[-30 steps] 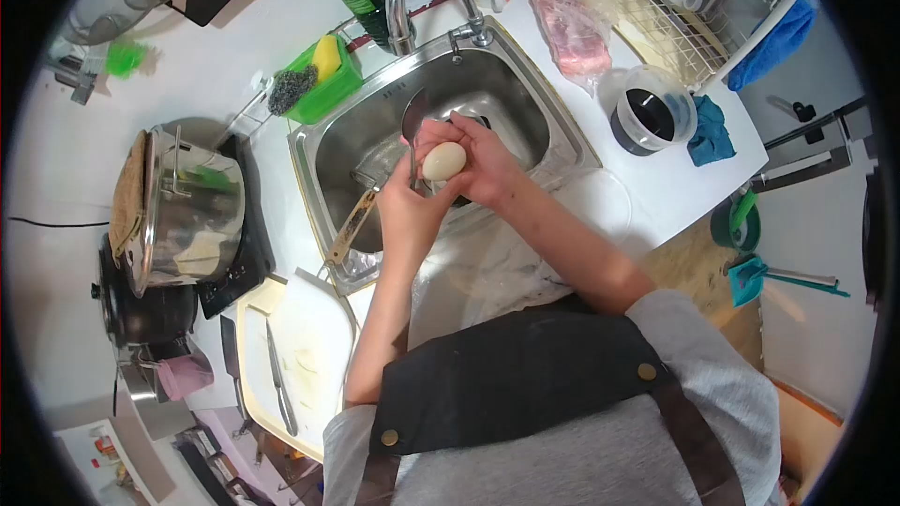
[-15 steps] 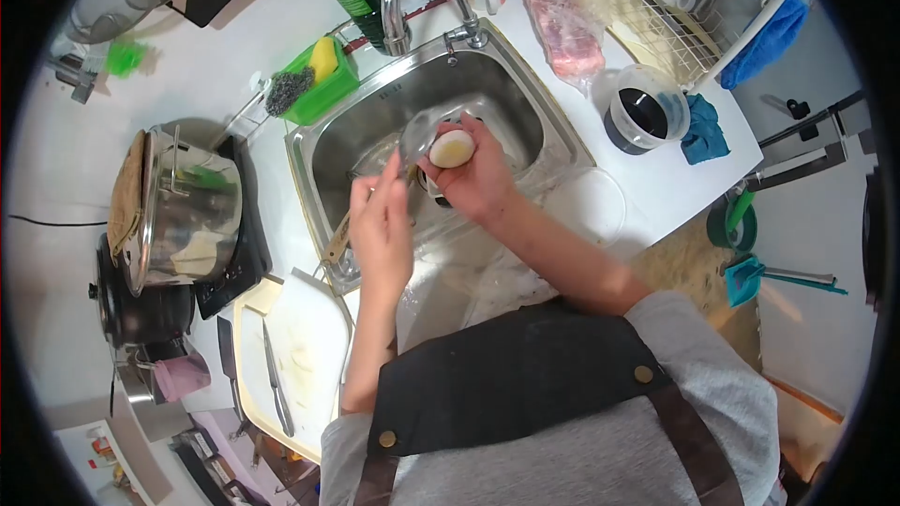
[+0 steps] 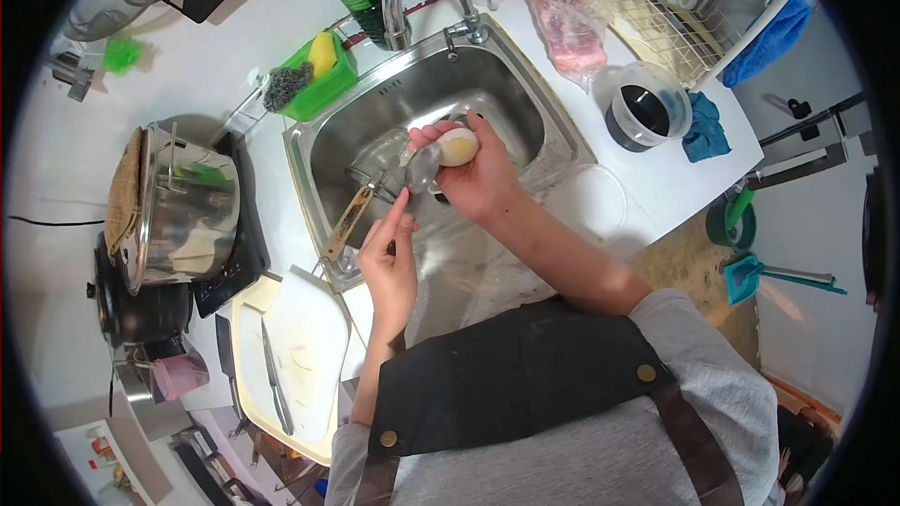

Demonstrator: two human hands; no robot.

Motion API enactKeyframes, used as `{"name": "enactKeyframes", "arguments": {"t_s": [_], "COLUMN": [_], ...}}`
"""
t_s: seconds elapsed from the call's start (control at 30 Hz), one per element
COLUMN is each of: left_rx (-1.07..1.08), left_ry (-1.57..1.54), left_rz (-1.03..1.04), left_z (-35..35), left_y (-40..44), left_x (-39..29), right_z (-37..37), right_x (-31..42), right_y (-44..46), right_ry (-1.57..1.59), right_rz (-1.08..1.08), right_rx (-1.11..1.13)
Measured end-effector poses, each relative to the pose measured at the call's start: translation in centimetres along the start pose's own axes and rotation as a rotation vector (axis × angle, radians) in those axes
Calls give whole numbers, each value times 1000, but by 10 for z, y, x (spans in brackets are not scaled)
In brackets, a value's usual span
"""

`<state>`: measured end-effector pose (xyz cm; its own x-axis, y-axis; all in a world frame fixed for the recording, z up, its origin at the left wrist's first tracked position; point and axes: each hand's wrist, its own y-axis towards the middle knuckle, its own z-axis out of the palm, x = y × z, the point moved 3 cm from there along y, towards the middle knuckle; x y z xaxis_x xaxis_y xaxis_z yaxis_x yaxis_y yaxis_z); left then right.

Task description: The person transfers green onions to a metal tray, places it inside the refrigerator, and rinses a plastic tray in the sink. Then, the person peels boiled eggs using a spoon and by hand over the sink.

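Cupping an egg (image 3: 458,147) — spoon (image 3: 422,169) perhaps touching.

From where I stand, I count 1 camera, worn on the person's head, facing forward and steeply down. It sits close above the dark apron (image 3: 516,375), which fills the lower part, and looks past the left hand (image 3: 388,267) and right hand (image 3: 485,173) to the sink (image 3: 514,103) and faucet (image 3: 395,0). The wide, round-edged view reaches the steel pot (image 3: 197,206) leftward and floor (image 3: 698,267) rightward.
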<state>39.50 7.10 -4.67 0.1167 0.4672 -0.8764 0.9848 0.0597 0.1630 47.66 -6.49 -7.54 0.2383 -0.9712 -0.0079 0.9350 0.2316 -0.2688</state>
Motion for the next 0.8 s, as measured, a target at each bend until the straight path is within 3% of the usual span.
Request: {"name": "enactKeyframes", "arguments": {"t_s": [0.17,0.27,0.37,0.47,0.57,0.67,0.8], "left_rx": [12,17,19,12,18,37,67], "left_ry": [-32,-135,-127,-66,-94,-109,-201], "left_rz": [-25,-175,-181,-14,-104,-85,-178], "left_z": [5,5,3,4,3,6,14], "left_y": [0,3,7,7,7,5,4], "left_x": [-1,2,8,10,10,13,8], "right_z": [-9,-16,-17,-23,-22,-30,-43], "right_x": [-1,0,3,6,12,16,17], "right_y": [4,5,2,1,-2,-1,3], "right_ry": [106,54,-60,-201,-260,-318,-299], "right_rz": [46,33,-27,-85,-62,-64,-65], "right_rx": [33,76,-68,-91,-12,-142,-108]}}
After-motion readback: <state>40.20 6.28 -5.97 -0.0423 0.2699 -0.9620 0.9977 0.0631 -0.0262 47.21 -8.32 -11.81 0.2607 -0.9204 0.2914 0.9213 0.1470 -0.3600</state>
